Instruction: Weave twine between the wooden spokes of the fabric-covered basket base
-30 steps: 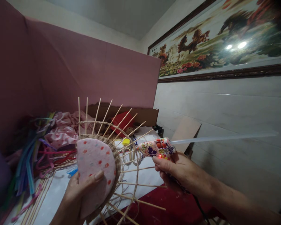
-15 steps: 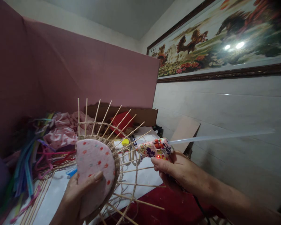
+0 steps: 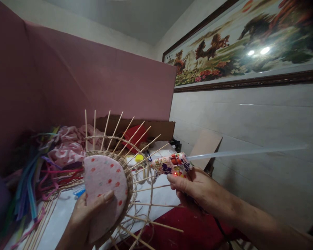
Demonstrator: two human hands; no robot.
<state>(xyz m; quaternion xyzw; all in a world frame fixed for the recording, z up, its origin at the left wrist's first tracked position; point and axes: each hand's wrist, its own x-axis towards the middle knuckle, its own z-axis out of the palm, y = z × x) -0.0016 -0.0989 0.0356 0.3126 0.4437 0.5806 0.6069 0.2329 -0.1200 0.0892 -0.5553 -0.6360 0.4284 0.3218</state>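
Observation:
My left hand (image 3: 91, 211) grips a half-round woven piece (image 3: 106, 184), thumb on its pink fabric face with red prints. Thin wooden sticks (image 3: 131, 139) fan out from its braided edge, and a twisted cord (image 3: 151, 184) arcs across them. In my right hand (image 3: 193, 187) is a glue gun (image 3: 172, 165) wrapped in floral material, its small red light lit. A long clear glue stick (image 3: 245, 151) juts from the back of the gun. The nozzle points left, close to the cord and sticks; whether it touches them I cannot tell.
Colourful fuzzy strips (image 3: 28, 187) and crumpled pink cloth (image 3: 67, 146) lie at the left. Loose sticks (image 3: 41, 222) rest on the white table surface (image 3: 161, 192). Behind the woven piece are scissors (image 3: 146, 173), a yellow item (image 3: 139, 158) and a cardboard edge (image 3: 159, 129). A black cord hangs below my right hand.
Both hands hold almost the same pose. The view has shifted very slightly; the glue gun and the woven piece keep their places relative to each other.

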